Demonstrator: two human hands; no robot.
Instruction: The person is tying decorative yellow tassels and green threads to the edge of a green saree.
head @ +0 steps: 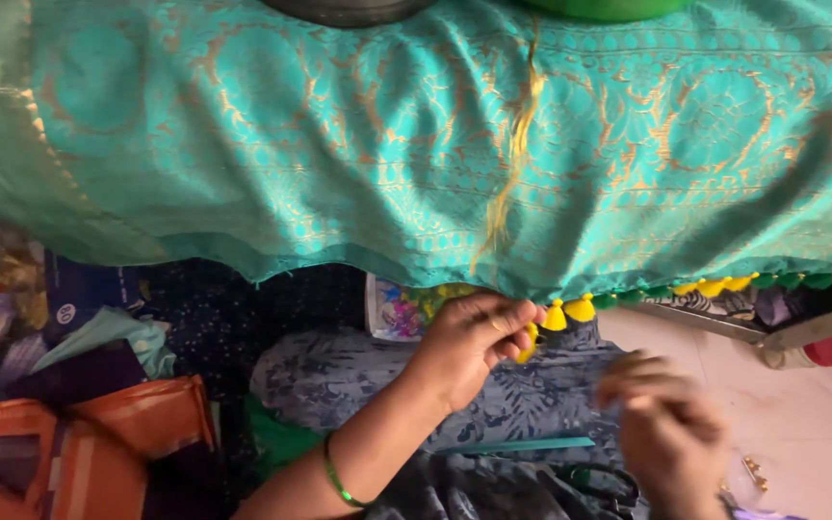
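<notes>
So we've got the big teal-and-gold brocade cloth (416, 144) draped across the top, and we're working along its lower hem, where a row of yellow and green tassels (724, 285) hangs. Our left hand (469, 342) pinches a yellow tassel (529, 345) right at that hem, mid-attaching by the look of it. Our right hand (666, 424), below the hem, is blurred; can't tell its grip. Next we'd reckon it needs steady, fine fingerwork.
</notes>
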